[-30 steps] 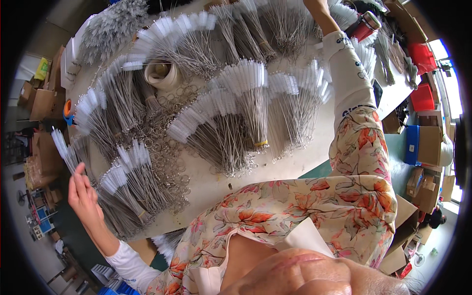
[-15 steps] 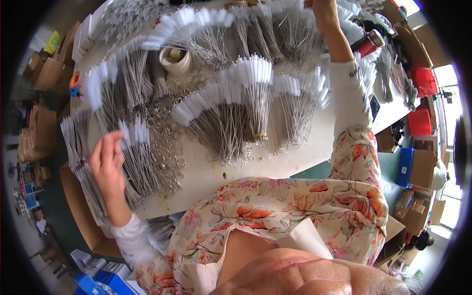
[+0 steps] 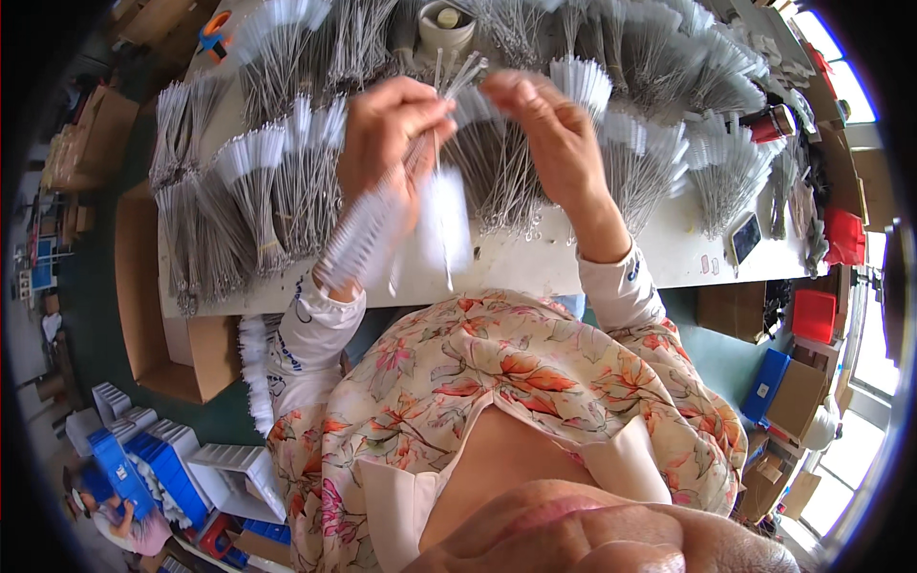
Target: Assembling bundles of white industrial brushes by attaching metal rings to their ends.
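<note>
My left hand [image 3: 387,129] is closed round the thin wire stems of several wire cleaning brushes [image 3: 368,234]. Their white bristle heads hang below the fist, blurred by motion, and the looped wire ends stick up above it. My right hand [image 3: 554,134] is held beside those wire ends, fingers bent and somewhat apart. I see nothing in it, though its fingertips come close to the loops. Behind and under both hands, bundles of the same brushes [image 3: 253,162] lie in rows on the white table [image 3: 564,272].
A white cup-shaped holder [image 3: 446,33] and orange-handled scissors [image 3: 212,36] are at the back. A phone [image 3: 745,237] and a red cylinder [image 3: 772,124] lie at right. An open cardboard box [image 3: 177,363] stands off the left edge. At lower left, a person [image 3: 124,520] is near blue bins.
Both hands have come together over the middle of the table, the right one from the far right. Brushes are now in my left hand. The view has shifted.
</note>
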A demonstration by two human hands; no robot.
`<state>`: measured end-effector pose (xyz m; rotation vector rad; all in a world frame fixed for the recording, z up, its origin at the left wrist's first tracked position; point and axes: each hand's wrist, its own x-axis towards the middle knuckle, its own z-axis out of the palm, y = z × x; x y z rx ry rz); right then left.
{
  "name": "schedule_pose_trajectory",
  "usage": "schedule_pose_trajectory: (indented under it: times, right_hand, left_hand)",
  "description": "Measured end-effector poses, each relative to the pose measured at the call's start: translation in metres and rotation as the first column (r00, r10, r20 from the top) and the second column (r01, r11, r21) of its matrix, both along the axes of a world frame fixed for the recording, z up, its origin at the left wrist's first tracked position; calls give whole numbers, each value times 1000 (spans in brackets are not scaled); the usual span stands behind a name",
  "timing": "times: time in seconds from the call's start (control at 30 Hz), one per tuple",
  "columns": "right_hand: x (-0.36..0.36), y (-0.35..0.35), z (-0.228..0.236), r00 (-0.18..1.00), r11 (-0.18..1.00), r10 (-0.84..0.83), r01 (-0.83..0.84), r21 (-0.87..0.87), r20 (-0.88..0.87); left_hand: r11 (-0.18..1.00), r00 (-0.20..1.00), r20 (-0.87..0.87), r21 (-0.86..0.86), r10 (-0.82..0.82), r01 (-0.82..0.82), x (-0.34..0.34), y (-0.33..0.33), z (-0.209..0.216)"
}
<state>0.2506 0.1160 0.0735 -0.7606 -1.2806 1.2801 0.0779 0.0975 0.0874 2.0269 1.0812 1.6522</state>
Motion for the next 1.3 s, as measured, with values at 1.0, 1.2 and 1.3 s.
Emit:
schedule_pose_trajectory:
  times: [1.0, 1.2, 1.3]
  right_hand:
    - [58, -81, -29, 449, 899, 432, -285, -333, 782]
    - [60, -112, -100, 125, 969, -96, -214, 121, 988]
    - [54, -111, -88, 367, 992, -96, -41, 120, 925]
  left_hand:
    - [862, 846, -276, -374, -455, 342, -25, 1, -66]
    - [865, 531, -847, -255, 15, -431, -59, 85, -112]
    - [872, 442, -897, -227, -14, -433, -65, 80, -121]
